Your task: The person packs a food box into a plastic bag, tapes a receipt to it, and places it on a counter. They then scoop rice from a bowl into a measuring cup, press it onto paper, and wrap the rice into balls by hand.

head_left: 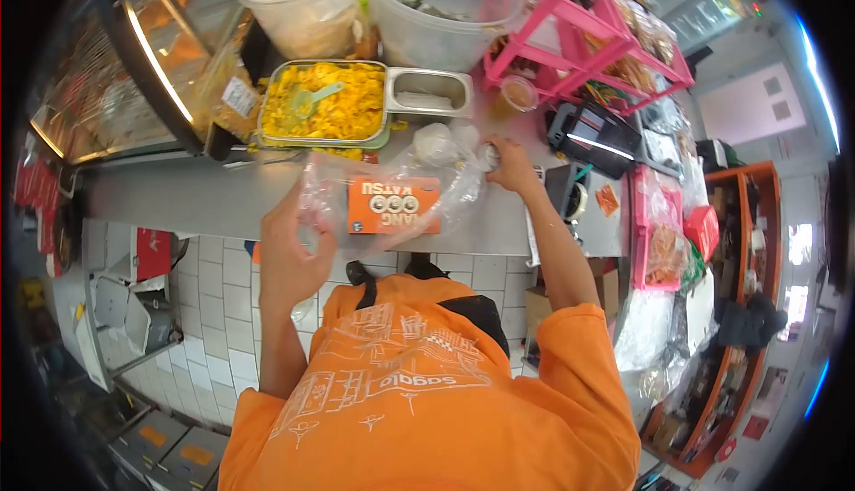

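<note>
An orange box with printed lettering (394, 205) lies on the steel counter inside a clear plastic bag (459, 190). At the bag's left side, my left hand (298, 246) has its fingers closed on the plastic. My right hand (514, 167) is at the bag's right end, its fingers pinched on a bunched part of the plastic beside a white round item (434, 144) that looks wrapped in clear film. Behind the box stands a metal tray of yellow food (352, 104) with a pale green scoop (312, 99) in it.
A small metal container (429, 92) adjoins the tray. Behind are two large plastic tubs (445, 10). To the right stand a pink rack (579, 37), a black device (595, 137) and a tape dispenser (568, 195). A glass display case (107, 73) is at the left.
</note>
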### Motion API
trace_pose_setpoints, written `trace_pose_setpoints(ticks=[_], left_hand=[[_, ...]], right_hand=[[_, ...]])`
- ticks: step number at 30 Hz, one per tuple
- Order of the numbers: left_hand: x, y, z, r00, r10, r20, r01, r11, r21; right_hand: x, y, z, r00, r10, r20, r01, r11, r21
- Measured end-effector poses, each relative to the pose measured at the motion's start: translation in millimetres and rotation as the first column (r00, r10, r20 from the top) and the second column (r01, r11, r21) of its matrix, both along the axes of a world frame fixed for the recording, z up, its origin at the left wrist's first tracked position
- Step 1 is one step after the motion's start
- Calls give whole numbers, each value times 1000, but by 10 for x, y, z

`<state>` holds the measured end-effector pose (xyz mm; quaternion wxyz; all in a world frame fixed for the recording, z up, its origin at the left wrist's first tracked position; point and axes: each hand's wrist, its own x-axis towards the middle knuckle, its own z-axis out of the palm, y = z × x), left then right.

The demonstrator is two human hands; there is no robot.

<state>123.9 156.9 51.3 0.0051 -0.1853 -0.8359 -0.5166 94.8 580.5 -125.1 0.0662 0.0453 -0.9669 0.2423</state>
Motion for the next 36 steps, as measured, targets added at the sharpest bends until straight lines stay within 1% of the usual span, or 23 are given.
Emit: trace_pose_setpoints(ticks=[1,2,4,6,8,10,11,13,14,15,16,20,22,23,25,26,28,30,31,32,33,34,36], left_hand=[[-40,18,22,995,-33,-90,33,999,-4],[-74,25,65,995,-7,-98,6,1000,-7],[-74,16,124,1000,12,23,-12,1000,-2],[-137,33,39,1000,19,21,-19,999,28],[-143,32,-44,1000,-1,17,0,998,55],[-162,54,-78,993,-66,-102,75,993,93],[-151,57,-84,991,-77,-113,88,992,94],[-121,38,-84,991,-105,-85,127,940,315],[-111,34,-90,987,-124,-100,150,936,319],[-102,29,-102,988,-127,-82,147,943,300],[-86,19,-115,990,-127,-61,139,950,280],[-38,-11,-140,991,-113,-74,131,939,318],[-49,13,-134,987,-127,-100,153,932,329],[-56,35,-122,986,-133,-104,161,927,338],[-57,65,-81,991,-70,-116,99,959,265],[-59,59,-68,990,-73,-118,103,957,271],[-74,31,-109,994,31,-104,-11,982,188],[-60,13,-271,991,134,-17,-121,939,321],[-68,-19,-281,990,139,-14,-128,939,320],[-65,-58,-253,986,152,65,-165,919,359],[-38,-64,-205,977,157,145,-202,899,388],[1,-43,-150,976,160,151,-206,904,374],[38,-8,-33,950,146,277,-236,915,328]], right_hand=[[17,15,91,998,-39,53,39,999,-4],[22,1,259,992,-73,107,73,997,1],[161,-171,879,971,-226,75,228,973,-23],[328,-498,1506,951,-304,57,307,909,-282],[360,-843,1674,988,-101,114,149,799,-582],[302,-1397,1601,994,111,-17,-107,889,-446],[291,-1784,1661,980,141,143,-39,832,-554],[240,-2181,1202,972,177,156,-75,859,-507],[233,-2228,863,977,157,143,-65,863,-501],[206,-2235,497,987,137,88,-88,903,-420],[210,-2233,325,992,124,37,-105,936,-335],[354,-2122,399,993,54,109,-24,965,-259],[354,-2040,278,990,101,98,-89,989,-117],[330,-2011,250,991,93,96,-83,991,-107],[286,-1966,181,949,163,271,-158,987,-37],[316,-1937,223,950,157,270,-155,987,-31],[422,-1885,482,975,132,177,-161,974,157],[525,-1637,1120,978,199,65,-206,851,482],[454,-1505,1600,931,172,323,-280,903,325],[361,-1349,2061,809,174,561,-305,941,147],[345,-1165,2355,792,214,571,-344,930,128],[335,-1005,2587,775,255,578,-381,918,106],[264,-822,2963,673,428,604,-431,890,-151]])
